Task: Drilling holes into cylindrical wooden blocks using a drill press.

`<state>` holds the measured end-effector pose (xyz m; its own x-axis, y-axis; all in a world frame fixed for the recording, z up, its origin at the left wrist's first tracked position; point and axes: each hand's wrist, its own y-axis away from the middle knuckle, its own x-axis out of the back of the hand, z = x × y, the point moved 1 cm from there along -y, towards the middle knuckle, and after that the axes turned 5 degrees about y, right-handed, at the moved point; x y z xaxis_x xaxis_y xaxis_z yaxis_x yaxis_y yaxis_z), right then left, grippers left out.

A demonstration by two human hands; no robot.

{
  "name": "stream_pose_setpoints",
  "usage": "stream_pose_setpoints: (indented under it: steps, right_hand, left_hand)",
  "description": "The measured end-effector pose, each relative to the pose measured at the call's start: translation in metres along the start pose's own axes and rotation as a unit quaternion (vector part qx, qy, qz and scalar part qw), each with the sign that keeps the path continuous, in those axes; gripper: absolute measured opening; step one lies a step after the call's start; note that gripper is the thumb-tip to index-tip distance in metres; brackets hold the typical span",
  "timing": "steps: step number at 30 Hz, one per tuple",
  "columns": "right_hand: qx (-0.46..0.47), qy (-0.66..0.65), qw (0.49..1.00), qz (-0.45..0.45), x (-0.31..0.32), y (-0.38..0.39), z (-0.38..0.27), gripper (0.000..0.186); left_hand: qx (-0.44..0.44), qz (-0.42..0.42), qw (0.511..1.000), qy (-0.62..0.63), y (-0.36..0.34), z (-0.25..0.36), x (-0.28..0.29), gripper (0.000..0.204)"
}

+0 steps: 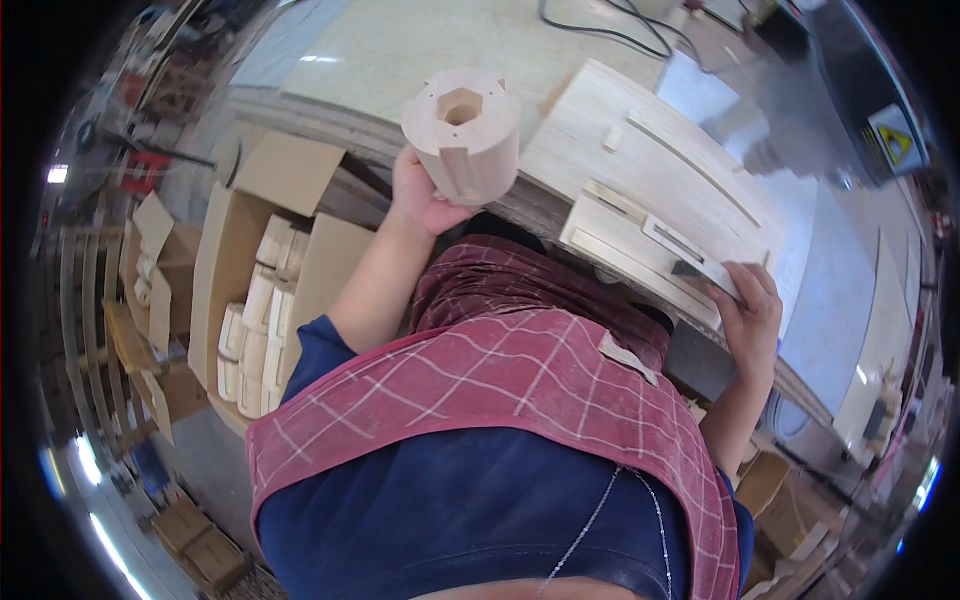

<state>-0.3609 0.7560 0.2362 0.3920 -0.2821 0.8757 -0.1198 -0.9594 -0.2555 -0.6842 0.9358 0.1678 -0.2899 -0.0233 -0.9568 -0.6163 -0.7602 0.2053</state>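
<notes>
My left hand (418, 195) is wrapped round the lower side of a pale wooden cylinder (485, 165), lifting it in front of the table edge. The cylinder has a hexagonal hole in its top and slots cut down its side. On the right, my right hand (748, 312) closes on the near end of a flat, narrow slotted piece (688, 247), light with a greyish end; its exact kind is unclear. This piece lies over a wooden board (650, 150) fitted with raised strips and a small block.
Left of me an open cardboard box (215, 290) contains several wooden pieces (262, 300). Black cable (640, 45) runs across the far tabletop (400, 50). A dark machine (850, 90) with a yellow warning label stands at the upper right. More cartons (200, 545) sit lower left.
</notes>
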Motion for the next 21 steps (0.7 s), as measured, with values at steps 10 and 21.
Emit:
stream_pose_setpoints:
  steps: [10, 21]
  right_hand:
    - [0.04, 0.008, 0.999, -0.032, -0.01, -0.007, -0.003, 0.03]
    - [0.028, 0.019, 0.998, -0.055, -0.012, -0.011, 0.001, 0.023]
  left_hand:
    - [-0.063, -0.055, 0.995, 0.052, 0.039, 0.023, 0.025, 0.042]
    - [-0.445, 0.353, 0.805, -0.171, 0.176, 0.146, 0.09, 0.038]
